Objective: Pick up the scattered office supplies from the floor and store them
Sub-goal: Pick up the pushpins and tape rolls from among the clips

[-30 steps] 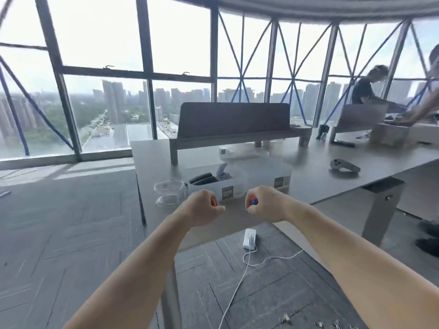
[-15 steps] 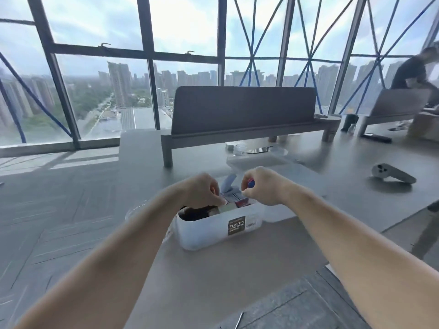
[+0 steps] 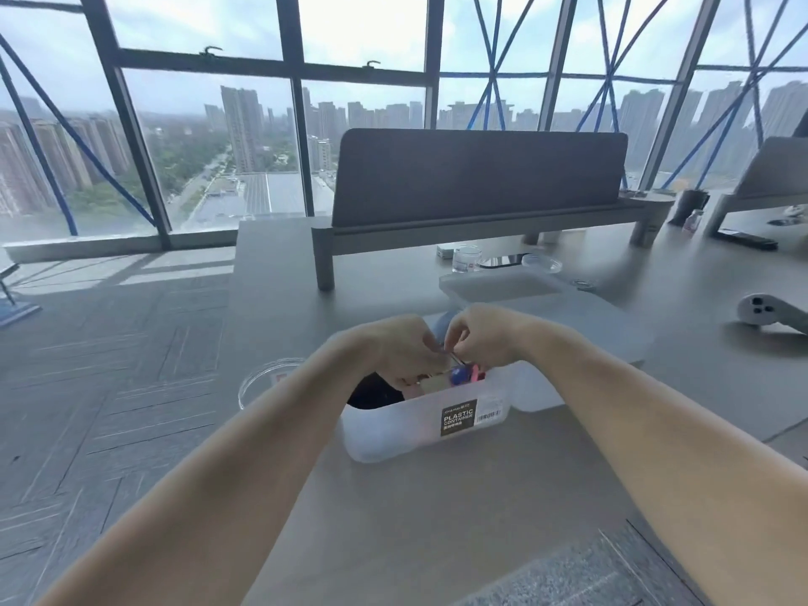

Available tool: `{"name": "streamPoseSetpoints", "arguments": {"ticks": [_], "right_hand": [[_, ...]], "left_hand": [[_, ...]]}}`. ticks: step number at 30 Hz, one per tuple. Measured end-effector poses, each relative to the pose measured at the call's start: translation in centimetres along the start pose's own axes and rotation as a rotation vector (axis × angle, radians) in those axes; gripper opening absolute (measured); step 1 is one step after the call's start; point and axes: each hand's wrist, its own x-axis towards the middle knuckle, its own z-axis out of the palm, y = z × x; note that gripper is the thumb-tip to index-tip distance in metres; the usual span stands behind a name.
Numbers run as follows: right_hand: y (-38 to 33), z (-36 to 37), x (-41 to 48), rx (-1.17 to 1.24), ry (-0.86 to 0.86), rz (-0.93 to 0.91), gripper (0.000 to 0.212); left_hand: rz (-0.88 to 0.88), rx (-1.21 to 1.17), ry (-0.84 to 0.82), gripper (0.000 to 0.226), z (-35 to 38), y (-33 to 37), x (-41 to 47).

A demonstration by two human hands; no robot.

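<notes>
A translucent plastic container (image 3: pixel 393 435) with a black label stands on the grey desk (image 3: pixel 437 518). Blue and pink small supplies (image 3: pixel 463 374) and a dark item (image 3: pixel 371 393) lie inside it. My left hand (image 3: pixel 393 349) and my right hand (image 3: pixel 485 334) hover just above its open top, fingers curled, their tips meeting. Between the tips both pinch a thin dark clip (image 3: pixel 454 356). Anything inside either palm is hidden.
A clear round dish (image 3: pixel 271 378) sits left of the container and a translucent lid (image 3: pixel 503 288) behind it. Farther back are a glass jar (image 3: pixel 467 258) and a grey desk divider (image 3: pixel 476 177). A white controller (image 3: pixel 760 312) lies at right. Carpeted floor spreads to the left.
I have come up to the desk and both hands moved over the container. The blue and red item my right hand held now lies in the container.
</notes>
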Motion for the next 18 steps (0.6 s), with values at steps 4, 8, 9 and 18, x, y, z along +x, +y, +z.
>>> {"name": "streamPoseSetpoints", "arguments": {"ticks": [4, 8, 9, 18], "right_hand": [[-0.1, -1.7, -3.1, -0.083, 0.089, 0.034, 0.033], [0.1, -2.6, -9.9, -0.072, 0.216, 0.02, 0.028], [0.4, -2.6, -12.0, -0.06, 0.253, 0.022, 0.027], [9.9, 9.5, -33.7, 0.085, 0.288, 0.213, 0.018]], "left_hand": [[0.027, 0.032, 0.088, 0.031, -0.7, 0.8, -3.0], [0.127, 0.055, 0.199, 0.029, 0.1, 3.0, -8.1], [0.167, 0.055, 0.238, 0.027, 0.8, 3.9, -9.5], [0.451, 0.056, 0.012, 0.014, 20.0, 12.3, -17.6]]}}
